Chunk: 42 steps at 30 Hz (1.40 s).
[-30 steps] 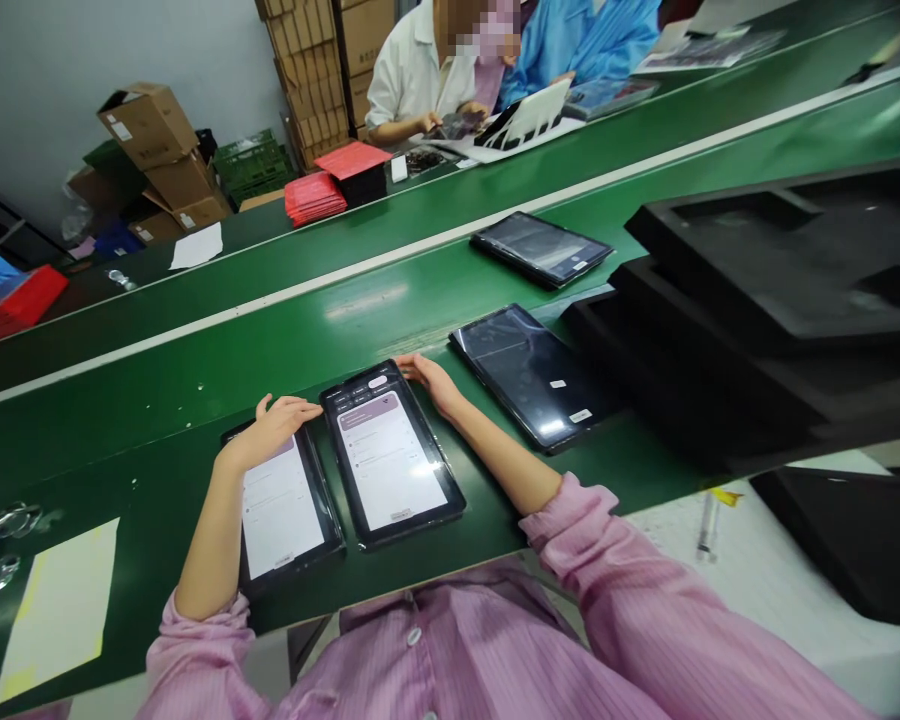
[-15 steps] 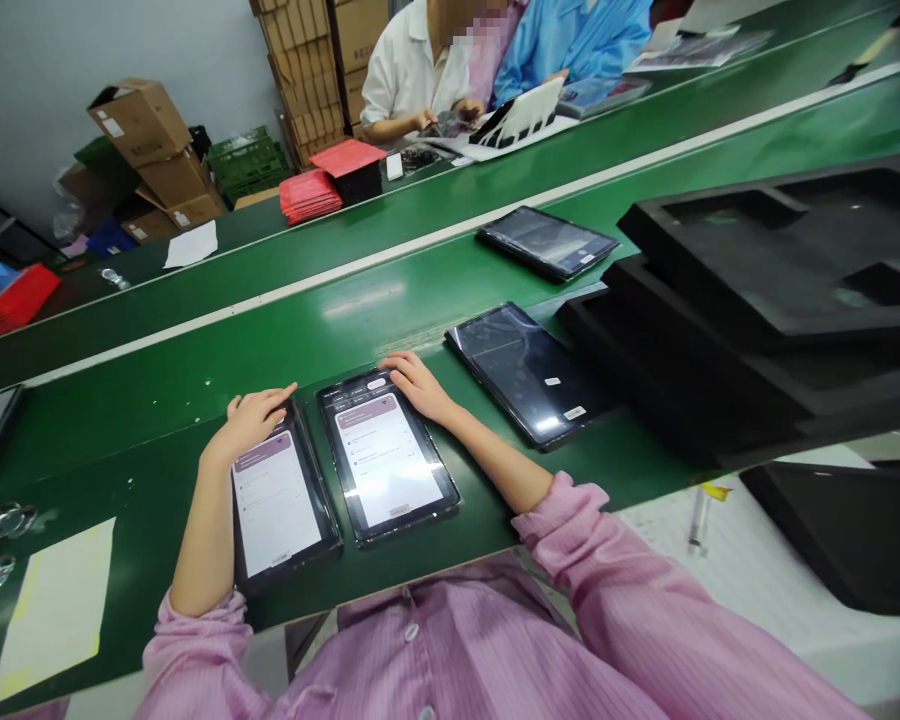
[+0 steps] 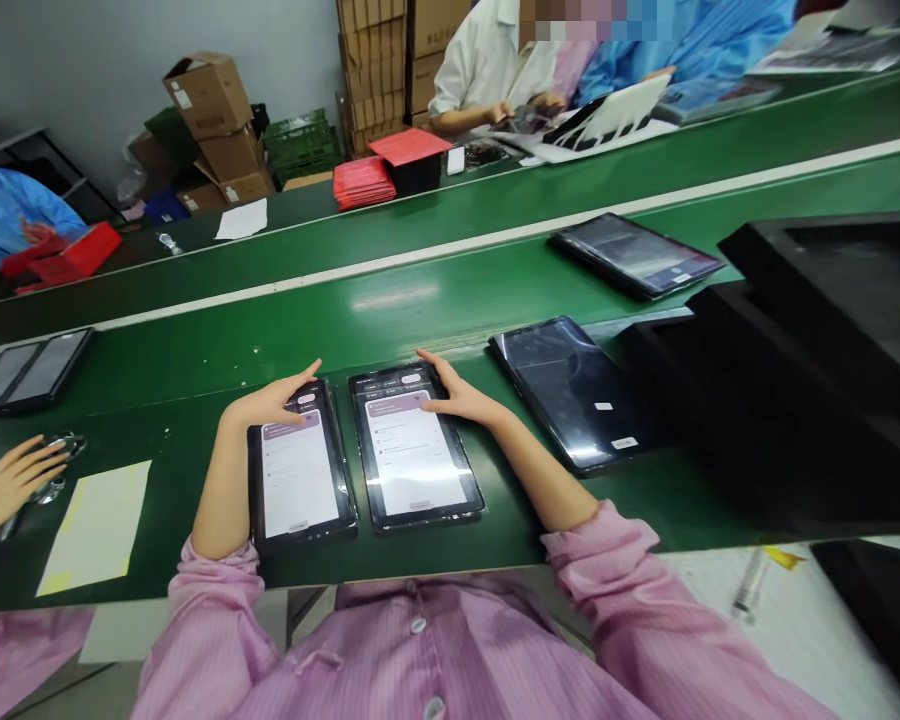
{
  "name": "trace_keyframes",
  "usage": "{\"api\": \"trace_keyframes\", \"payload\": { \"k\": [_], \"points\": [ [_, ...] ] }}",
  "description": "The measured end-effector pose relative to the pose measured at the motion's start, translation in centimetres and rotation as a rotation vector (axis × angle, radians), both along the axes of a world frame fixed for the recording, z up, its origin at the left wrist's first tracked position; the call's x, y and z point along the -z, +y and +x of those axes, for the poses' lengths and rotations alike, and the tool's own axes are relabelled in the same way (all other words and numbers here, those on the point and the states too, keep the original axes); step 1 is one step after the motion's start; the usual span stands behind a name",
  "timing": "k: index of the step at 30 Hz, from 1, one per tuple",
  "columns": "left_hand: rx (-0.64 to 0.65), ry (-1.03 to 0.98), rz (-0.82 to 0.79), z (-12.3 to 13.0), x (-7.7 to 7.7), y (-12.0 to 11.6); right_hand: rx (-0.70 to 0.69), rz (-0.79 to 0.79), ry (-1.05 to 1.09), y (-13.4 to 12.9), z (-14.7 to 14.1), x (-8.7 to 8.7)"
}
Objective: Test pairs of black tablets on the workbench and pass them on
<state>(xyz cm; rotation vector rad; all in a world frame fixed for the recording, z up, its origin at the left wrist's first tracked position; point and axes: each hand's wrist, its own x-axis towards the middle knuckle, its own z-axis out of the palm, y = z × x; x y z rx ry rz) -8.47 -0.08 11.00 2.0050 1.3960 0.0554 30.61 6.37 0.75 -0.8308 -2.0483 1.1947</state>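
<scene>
Two tablets lie side by side in front of me, both screens lit with a white page under a mauve banner. Over the upper part of the left tablet [image 3: 304,490] is my left hand [image 3: 270,404], its fingers stretched to the top edge and its thumb low over the banner. On the right tablet [image 3: 418,470], my right hand [image 3: 459,394] rests at the upper right corner, thumb over the banner and fingers along the top edge. Thumb and fingers are spread on both hands, and neither tablet is lifted.
Dark tablets [image 3: 570,390] with small labels lie to the right, beside stacked black foam trays [image 3: 817,260]. More tablets [image 3: 634,255] lie farther back. A co-worker's hand [image 3: 19,485] is at the left, near a pale paper sheet [image 3: 97,525]. Red packets [image 3: 365,183] lie across the belt.
My thumbs have swung down from the top edges over the banners, and both hands are spread wider. The view has shifted left, and a co-worker's hand now shows at the left.
</scene>
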Motion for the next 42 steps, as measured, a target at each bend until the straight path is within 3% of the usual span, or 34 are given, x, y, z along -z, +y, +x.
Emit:
{"api": "trace_keyframes", "payload": {
  "k": [4,8,12,14,16,18,20,28,32,37,42],
  "points": [
    [-0.054,-0.007,0.051,-0.1,0.9,0.4,-0.045,0.043,-0.020,-0.1,0.1,0.1],
    [-0.209,-0.089,0.099,0.2,1.8,1.4,0.112,-0.052,0.052,0.2,-0.7,1.0],
    [-0.321,-0.021,0.187,0.3,1.6,1.5,0.236,-0.212,0.187,1.0,-0.8,1.8],
    [-0.261,-0.002,0.109,0.0,1.1,1.0,0.197,-0.261,0.210,1.1,-0.3,1.7],
    [-0.115,0.031,0.011,-0.2,0.6,0.4,0.099,-0.263,0.172,0.8,0.2,1.1],
    [0.044,0.127,-0.034,-0.1,0.2,-0.2,-0.003,-0.211,0.100,0.3,0.6,0.4],
    [0.124,0.236,-0.036,0.3,-0.1,-0.7,-0.080,-0.135,0.025,-0.2,0.8,-0.2],
    [0.118,0.449,-0.050,3.1,-0.6,-1.4,-0.164,0.005,-0.093,-0.6,0.8,-0.7],
    [0.098,0.501,-0.039,3.2,-0.8,-1.6,-0.104,-0.070,-0.064,-0.6,0.8,-0.7],
    [0.077,0.334,-0.031,2.1,-0.7,-1.1,0.155,-0.276,0.043,0.4,1.7,-0.2],
    [0.135,0.119,0.024,1.9,0.3,-0.1,0.169,-0.419,0.047,1.1,2.3,-0.3]
  ]
}}
